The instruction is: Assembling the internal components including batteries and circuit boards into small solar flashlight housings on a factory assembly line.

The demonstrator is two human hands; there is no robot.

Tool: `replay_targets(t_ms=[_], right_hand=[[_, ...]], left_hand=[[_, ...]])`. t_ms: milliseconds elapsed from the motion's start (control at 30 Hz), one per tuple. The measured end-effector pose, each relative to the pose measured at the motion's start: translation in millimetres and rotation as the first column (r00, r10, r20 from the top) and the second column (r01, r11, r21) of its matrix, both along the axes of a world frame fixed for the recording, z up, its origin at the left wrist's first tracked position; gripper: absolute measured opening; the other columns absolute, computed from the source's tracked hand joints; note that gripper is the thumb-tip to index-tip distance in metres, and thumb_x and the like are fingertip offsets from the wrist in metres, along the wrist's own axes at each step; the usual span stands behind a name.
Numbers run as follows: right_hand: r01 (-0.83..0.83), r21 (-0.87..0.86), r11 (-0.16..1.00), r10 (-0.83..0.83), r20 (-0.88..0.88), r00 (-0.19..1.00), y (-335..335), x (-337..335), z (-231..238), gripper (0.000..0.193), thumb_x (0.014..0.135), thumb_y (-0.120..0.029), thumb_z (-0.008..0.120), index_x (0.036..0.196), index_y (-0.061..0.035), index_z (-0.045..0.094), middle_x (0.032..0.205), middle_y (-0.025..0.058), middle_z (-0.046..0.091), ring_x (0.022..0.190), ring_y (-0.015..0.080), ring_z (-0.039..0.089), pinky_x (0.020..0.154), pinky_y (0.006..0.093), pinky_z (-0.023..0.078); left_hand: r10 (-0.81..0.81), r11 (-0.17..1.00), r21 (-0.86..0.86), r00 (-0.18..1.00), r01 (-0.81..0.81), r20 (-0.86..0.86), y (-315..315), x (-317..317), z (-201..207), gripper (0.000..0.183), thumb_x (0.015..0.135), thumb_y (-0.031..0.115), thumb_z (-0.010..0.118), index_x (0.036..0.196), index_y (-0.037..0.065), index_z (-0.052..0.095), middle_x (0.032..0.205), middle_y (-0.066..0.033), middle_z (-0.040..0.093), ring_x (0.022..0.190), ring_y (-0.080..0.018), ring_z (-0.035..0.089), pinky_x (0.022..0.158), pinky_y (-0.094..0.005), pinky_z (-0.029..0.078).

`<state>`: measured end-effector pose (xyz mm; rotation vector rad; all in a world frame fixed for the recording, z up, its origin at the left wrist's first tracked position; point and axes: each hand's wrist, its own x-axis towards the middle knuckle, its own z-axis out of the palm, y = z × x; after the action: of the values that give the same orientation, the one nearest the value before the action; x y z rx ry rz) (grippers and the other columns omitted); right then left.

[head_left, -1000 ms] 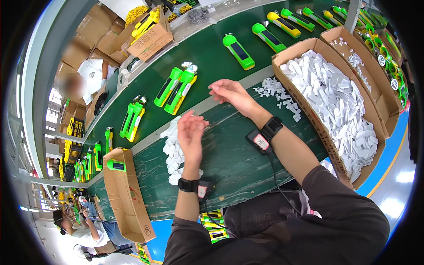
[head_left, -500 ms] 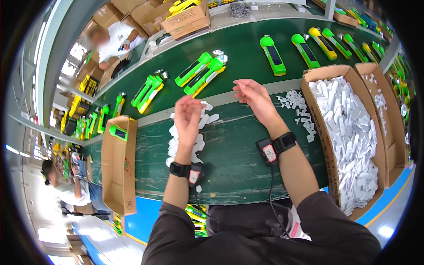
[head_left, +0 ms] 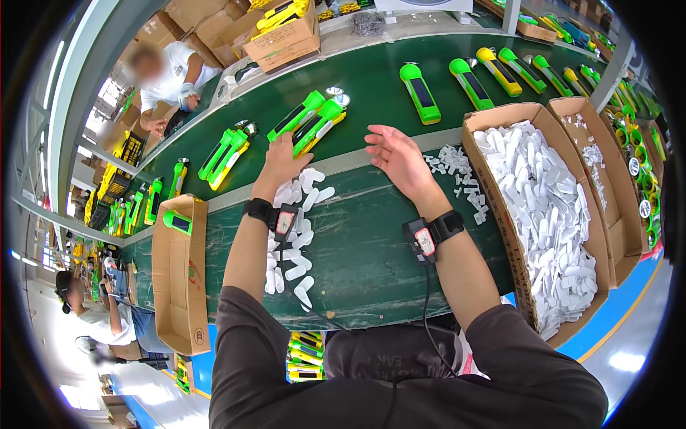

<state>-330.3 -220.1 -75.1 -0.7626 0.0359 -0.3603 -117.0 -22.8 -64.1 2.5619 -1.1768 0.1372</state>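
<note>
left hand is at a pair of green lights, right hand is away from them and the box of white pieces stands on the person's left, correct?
Not quite: the head view shows the box of white pieces on the person's right. The left hand is at a pair of green lights, and the right hand is away from them.

The worktop [head_left: 364, 272] was dark green with pale streaks; torches [head_left: 294, 118] at eleven o'clock, lime and yellow, dark-panelled; pieces [head_left: 541, 222] at three o'clock, white.
</note>
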Motion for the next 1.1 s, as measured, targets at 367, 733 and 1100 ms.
replay_targets(t_ms=[367, 733, 1100], right_hand=[[-0.028, -0.044, 0.999, 0.026, -0.051, 0.998, 10, 3, -4, 0.045, 0.09, -0.029, 0.065, 0.122, -0.0018, 0.05, 0.108, 0.0096, 0.059, 0.094, 0.0168, 0.059, 0.084, 0.0318, 0.048], [-0.035, -0.423, 0.905, -0.031, -0.149, 0.988, 40, 6, 4, 0.041, 0.085, -0.021, 0.07, 0.116, -0.0009, 0.053, 0.101, 0.01, 0.062, 0.087, 0.0148, 0.062, 0.074, 0.0289, 0.054], [0.156, -0.748, 0.645, -0.173, 0.056, 0.983, 67, 7, -3, 0.043, 0.089, -0.023, 0.065, 0.126, -0.0027, 0.055, 0.101, 0.0101, 0.051, 0.079, 0.016, 0.056, 0.071, 0.0283, 0.049]], left_hand=[[-0.127, 0.983, -0.12, 0.988, 0.137, 0.085, -9, -41, 20, 0.048, 0.081, 0.029, 0.067, 0.101, -0.012, 0.05, 0.102, -0.0321, 0.055, 0.096, -0.0458, 0.055, 0.083, -0.0505, 0.045], [-0.053, 0.961, -0.273, 0.998, 0.047, -0.017, -12, -160, 26, 0.052, 0.077, 0.019, 0.073, 0.11, -0.01, 0.045, 0.1, -0.0262, 0.052, 0.089, -0.0421, 0.06, 0.074, -0.0459, 0.05], [-0.681, 0.571, -0.589, 0.072, -0.571, -0.729, -5, -128, -14, 0.059, 0.1, 0.052, 0.026, 0.131, 0.005, 0.044, 0.12, -0.0103, 0.057, 0.109, -0.0228, 0.057, 0.093, -0.0384, 0.047]])
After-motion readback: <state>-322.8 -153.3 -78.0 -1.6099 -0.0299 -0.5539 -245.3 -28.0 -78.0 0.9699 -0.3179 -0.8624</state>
